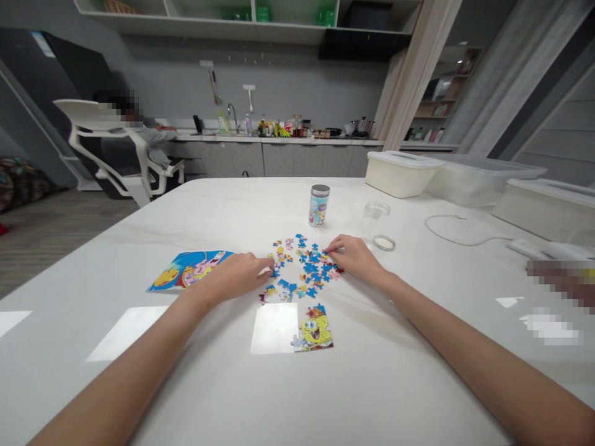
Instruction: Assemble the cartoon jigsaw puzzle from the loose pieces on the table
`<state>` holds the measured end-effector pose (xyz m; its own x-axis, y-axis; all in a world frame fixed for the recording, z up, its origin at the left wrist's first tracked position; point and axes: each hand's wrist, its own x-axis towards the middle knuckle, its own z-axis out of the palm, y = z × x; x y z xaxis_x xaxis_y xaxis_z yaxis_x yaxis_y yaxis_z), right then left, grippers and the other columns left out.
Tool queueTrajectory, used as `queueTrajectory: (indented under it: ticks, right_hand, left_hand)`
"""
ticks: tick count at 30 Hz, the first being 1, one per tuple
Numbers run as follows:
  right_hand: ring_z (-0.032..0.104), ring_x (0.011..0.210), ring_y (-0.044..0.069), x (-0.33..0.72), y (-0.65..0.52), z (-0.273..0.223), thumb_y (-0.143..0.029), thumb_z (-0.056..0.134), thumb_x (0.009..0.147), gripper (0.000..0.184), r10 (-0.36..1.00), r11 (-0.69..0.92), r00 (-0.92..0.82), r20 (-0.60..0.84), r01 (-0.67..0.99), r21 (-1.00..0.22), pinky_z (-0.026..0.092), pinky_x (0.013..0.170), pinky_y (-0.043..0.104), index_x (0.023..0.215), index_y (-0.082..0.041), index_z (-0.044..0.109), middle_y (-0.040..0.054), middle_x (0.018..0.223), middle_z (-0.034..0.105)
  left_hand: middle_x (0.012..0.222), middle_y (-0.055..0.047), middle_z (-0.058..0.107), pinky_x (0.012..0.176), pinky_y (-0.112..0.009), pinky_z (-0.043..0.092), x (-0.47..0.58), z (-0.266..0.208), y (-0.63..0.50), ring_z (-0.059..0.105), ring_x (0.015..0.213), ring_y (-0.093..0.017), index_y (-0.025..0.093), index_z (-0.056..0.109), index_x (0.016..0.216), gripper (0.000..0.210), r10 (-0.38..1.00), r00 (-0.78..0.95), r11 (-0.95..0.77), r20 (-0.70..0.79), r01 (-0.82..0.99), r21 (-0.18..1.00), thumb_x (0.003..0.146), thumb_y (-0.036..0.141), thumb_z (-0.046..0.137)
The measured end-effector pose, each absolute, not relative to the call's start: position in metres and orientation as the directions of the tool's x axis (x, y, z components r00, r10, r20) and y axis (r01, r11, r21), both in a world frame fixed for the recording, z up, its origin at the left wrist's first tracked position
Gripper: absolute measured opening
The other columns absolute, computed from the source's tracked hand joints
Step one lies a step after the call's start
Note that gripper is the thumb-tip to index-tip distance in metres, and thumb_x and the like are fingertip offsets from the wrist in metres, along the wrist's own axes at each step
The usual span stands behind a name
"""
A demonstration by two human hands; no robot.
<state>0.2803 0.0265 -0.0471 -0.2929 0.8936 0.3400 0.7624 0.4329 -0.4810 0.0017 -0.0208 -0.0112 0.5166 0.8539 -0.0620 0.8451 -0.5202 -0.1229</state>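
Loose jigsaw puzzle pieces [312,272], mostly blue, lie in a rough ring on the white table. My left hand [244,274] is at the ring's left side, its curled fingertips on a blue piece at the edge. On the right, my right hand [354,255] pinches a small puzzle piece [325,252] at the pile's edge; its fingers partly cover it. Nearer me lies a joined puzzle section [316,329] with a yellow cartoon face. A colourful picture sheet [186,270] lies partly under my left hand and forearm.
Behind the pieces stands a printed can [318,206] with a silver lid. To its right are a clear jar [375,217] and a ring-shaped lid [384,242]. White bins [400,174] and a cable [446,237] lie farther right. A person sits in a chair [111,139] at back left.
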Motion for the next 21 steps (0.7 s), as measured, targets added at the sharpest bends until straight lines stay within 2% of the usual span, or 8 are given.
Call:
queueTrajectory:
  ticks: [8, 14, 21]
  right_hand:
    - [0.063, 0.086, 0.021, 0.278, 0.022, -0.041, -0.007, 0.055, 0.076, 0.022, 0.876, 0.455, -0.306, 0.374, 0.781, -0.428, 0.047, 0.081, 0.032, 0.08, -0.018, 0.074, 0.0066, 0.09, 0.069]
    - [0.062, 0.081, 0.019, 0.278, 0.021, -0.042, -0.008, 0.055, 0.078, 0.019, 0.869, 0.469, -0.321, 0.376, 0.774, -0.425, 0.047, 0.078, 0.03, 0.082, -0.017, 0.071, 0.0061, 0.087, 0.068]
    - [0.059, 0.07, 0.015, 0.272, 0.014, -0.039, -0.009, 0.055, 0.08, 0.019, 0.814, 0.579, -0.475, 0.334, 0.708, -0.404, 0.045, 0.069, 0.027, 0.083, -0.017, 0.071, 0.0041, 0.082, 0.065]
  left_hand:
    - [0.073, -0.007, 0.068, 0.059, -0.029, 0.042, -0.003, -0.007, -0.02, 0.065, 0.07, -0.024, 0.025, 0.064, 0.098, 0.031, 0.878, 0.473, -0.477, -0.068, 0.862, -0.168, 0.092, 0.03, 0.034]
    - [0.085, -0.011, 0.071, 0.063, -0.032, 0.044, -0.012, -0.007, -0.015, 0.067, 0.077, -0.027, 0.023, 0.063, 0.113, 0.038, 0.933, 0.357, -0.357, -0.045, 0.904, -0.237, 0.094, 0.026, 0.03]
    - [0.095, -0.009, 0.072, 0.07, -0.033, 0.047, -0.013, -0.011, -0.014, 0.067, 0.083, -0.024, 0.035, 0.052, 0.134, 0.046, 0.93, 0.363, -0.368, -0.061, 0.912, -0.179, 0.094, 0.026, 0.03]
